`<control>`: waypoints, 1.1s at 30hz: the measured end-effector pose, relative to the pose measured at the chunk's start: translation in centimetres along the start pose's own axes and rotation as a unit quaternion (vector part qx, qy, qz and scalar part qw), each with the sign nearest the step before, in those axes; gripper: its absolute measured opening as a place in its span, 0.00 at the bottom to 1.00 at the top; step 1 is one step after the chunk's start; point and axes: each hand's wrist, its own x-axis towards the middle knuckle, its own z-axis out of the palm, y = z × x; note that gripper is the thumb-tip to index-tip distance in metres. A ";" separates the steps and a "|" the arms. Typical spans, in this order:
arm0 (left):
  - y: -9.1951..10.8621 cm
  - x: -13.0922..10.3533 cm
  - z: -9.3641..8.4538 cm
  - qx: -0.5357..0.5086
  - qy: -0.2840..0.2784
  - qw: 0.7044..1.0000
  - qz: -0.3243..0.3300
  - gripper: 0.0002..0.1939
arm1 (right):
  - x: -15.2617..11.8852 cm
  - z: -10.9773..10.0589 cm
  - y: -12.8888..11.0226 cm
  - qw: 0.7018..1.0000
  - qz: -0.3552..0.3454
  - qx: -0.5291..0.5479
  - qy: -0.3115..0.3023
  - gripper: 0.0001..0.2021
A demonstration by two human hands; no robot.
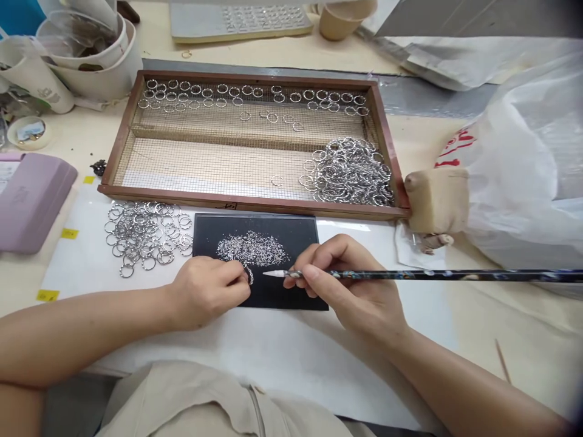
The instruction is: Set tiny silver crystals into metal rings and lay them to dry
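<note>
Pinched in my left hand [207, 291] is a silver ring [249, 275], its curved edge showing past my fingertips. My right hand [353, 285] grips a long dark patterned pen-like stick [410, 275] with a pale pointed tip, held level. That tip points at the ring, a small gap apart. Beneath both hands lies a black mat [296, 227] bearing a heap of tiny shiny stones [252, 249]. To the left, a pile of silver rings [146, 233] rests on white paper.
Behind the mat stands a wood-framed mesh tray [255, 203], with rows of rings and a large ring heap [350, 173] at its right. A beige block [437, 197] and white plastic bag [514, 152] sit right. A mauve case [36, 200] and white tubs [104, 76] stand left.
</note>
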 end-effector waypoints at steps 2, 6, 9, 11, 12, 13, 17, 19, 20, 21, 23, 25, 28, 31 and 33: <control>0.0 0.0 0.0 0.002 -0.001 1.000 0.001 0.07 | 0.0 0.2 0.0 1.000 -0.004 -0.005 -0.013 0.08; 0.0 0.0 0.0 0.009 0.001 1.000 0.005 0.07 | 0.1 0.5 0.2 0.999 -0.018 -0.009 -0.030 0.07; 0.0 0.0 0.1 0.007 -0.003 1.000 0.008 0.06 | 0.1 0.6 0.3 0.999 -0.019 -0.017 -0.033 0.07; 0.0 -0.1 0.0 0.004 -0.006 1.000 0.009 0.06 | 0.0 0.6 0.3 0.999 -0.020 -0.021 -0.031 0.07; 0.0 -0.1 0.0 0.003 -0.006 1.000 0.010 0.06 | 0.0 0.6 0.3 0.999 -0.021 -0.021 -0.029 0.07; 0.0 -0.1 0.0 0.002 -0.006 1.000 0.010 0.06 | 0.0 0.6 0.3 0.999 -0.021 -0.021 -0.028 0.07; 0.0 -0.1 0.0 0.001 -0.003 1.000 0.008 0.07 | 0.0 0.5 0.3 0.999 -0.020 -0.025 -0.027 0.07; 0.0 0.0 0.1 0.000 -0.001 1.000 0.007 0.07 | 0.0 0.5 0.3 0.999 -0.019 -0.027 -0.026 0.07; 0.0 0.0 0.1 0.001 0.001 1.000 0.007 0.07 | 0.0 0.5 0.3 0.999 -0.018 -0.028 -0.025 0.07; 0.0 0.0 0.0 0.001 0.003 1.000 0.007 0.07 | 0.0 0.5 0.3 0.999 -0.018 -0.029 -0.024 0.07; 0.0 0.0 0.0 0.002 0.005 1.000 0.007 0.07 | 0.0 0.5 0.2 0.999 -0.017 -0.031 -0.025 0.07; 0.0 0.0 0.0 0.001 0.003 1.000 0.007 0.07 | 0.0 0.6 0.2 0.999 -0.016 -0.032 -0.027 0.07; 0.1 0.0 0.0 0.002 0.002 1.000 0.008 0.07 | 0.0 0.6 0.2 0.999 -0.019 -0.030 -0.034 0.07; 0.0 0.1 0.0 0.007 0.004 1.000 0.015 0.07 | 0.0 0.6 0.2 0.999 -0.021 -0.029 -0.040 0.07; 0.0 0.1 -0.1 0.008 0.002 1.000 0.018 0.07 | 0.0 0.5 0.2 0.999 -0.019 -0.030 -0.041 0.07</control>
